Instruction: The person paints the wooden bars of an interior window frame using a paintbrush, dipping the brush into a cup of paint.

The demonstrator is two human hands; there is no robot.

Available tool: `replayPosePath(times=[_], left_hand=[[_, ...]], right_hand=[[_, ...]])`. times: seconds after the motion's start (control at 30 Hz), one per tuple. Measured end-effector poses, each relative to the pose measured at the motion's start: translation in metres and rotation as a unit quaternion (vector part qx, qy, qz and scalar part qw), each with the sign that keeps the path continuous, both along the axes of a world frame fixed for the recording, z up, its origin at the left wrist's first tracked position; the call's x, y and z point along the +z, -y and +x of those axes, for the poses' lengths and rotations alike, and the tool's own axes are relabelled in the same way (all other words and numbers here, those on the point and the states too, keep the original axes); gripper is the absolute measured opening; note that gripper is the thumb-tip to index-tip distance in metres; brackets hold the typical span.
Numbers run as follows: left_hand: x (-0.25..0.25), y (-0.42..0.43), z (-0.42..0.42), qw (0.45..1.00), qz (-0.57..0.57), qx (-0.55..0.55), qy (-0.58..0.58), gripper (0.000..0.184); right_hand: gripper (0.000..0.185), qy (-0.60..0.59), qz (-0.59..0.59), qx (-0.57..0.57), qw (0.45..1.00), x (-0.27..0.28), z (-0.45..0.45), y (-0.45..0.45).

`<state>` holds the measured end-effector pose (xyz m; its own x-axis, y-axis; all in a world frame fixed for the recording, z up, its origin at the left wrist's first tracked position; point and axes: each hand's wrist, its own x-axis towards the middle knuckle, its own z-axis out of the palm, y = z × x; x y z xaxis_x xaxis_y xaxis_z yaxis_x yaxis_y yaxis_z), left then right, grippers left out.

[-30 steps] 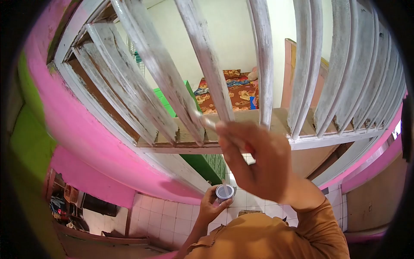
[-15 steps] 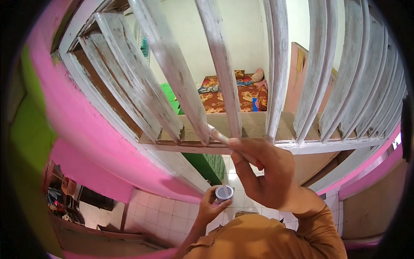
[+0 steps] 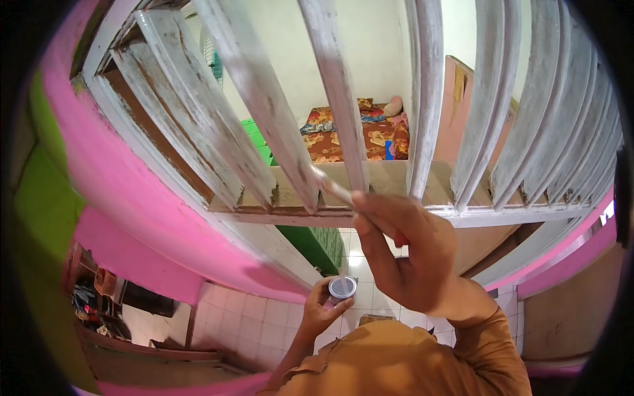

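Note:
My right hand (image 3: 413, 254) is closed round the handle of a paintbrush (image 3: 340, 191). The whitish bristles touch, or nearly touch, the lower part of a wooden slat (image 3: 281, 122) with patchy white paint and brown showing through. Lower down, my left hand (image 3: 321, 308) grips a small open paint can (image 3: 343, 288) by its side. A pale stick stands or leans at the can's rim. More white-streaked slats (image 3: 335, 79) rise on both sides from a brown wooden ledge (image 3: 389, 178).
Pink wall (image 3: 158, 204) curves along the left below the slats. Behind them lie a bed with a brown patterned cover (image 3: 323, 145), a fan (image 3: 212, 56) and a pink board (image 3: 454, 99). A green cabinet (image 3: 317, 244) stands beneath the ledge on the tiled floor (image 3: 251, 323).
The brush and my right hand have moved slightly up along the same slat. My view has shifted a little; the left hand still holds the can.

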<state>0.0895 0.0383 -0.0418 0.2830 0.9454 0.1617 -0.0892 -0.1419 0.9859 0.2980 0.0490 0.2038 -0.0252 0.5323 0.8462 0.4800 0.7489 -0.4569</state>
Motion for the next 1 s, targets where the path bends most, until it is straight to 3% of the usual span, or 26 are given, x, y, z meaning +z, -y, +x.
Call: replayPosePath(times=[0.1,0.17,0.3,0.53,0.63,0.77,0.87,0.97,1.0], left_hand=[[0.002,0.001,-0.002,1.000,-0.017,-0.011,0.003,0.058],[0.005,0.001,-0.002,1.000,-0.010,-0.002,0.002,0.058],[-0.008,0.000,-0.003,1.000,-0.007,-0.002,0.007,0.058],[0.002,0.004,-0.002,1.000,-0.017,0.013,-0.005,0.059],[0.001,0.004,-0.002,1.000,-0.023,0.008,0.015,0.059],[0.010,0.010,-0.003,1.000,-0.008,0.025,-0.002,0.061],[-0.003,0.006,-0.009,0.999,0.011,0.034,0.001,0.062],[-0.002,0.006,-0.012,0.999,-0.004,0.035,0.005,0.062],[0.002,0.006,-0.012,0.999,0.001,0.037,-0.004,0.062]], right_hand=[[0.029,-0.021,0.031,-0.012,0.999,0.002,-0.004,-0.001],[0.028,0.034,-0.018,-0.027,0.999,-0.007,-0.005,0.003],[0.027,0.007,-0.020,-0.010,1.000,-0.001,-0.007,-0.001],[0.021,0.006,0.124,-0.044,0.991,0.085,-0.017,-0.015],[0.020,-0.055,0.224,-0.009,0.973,0.103,-0.021,-0.027],[0.019,0.001,0.153,-0.061,0.986,0.093,-0.013,-0.014],[0.018,0.027,0.152,-0.030,0.987,0.079,-0.008,-0.012],[0.016,-0.021,0.073,-0.041,0.996,0.089,-0.012,-0.010],[0.016,-0.015,0.123,-0.054,0.991,0.100,-0.016,-0.016]])
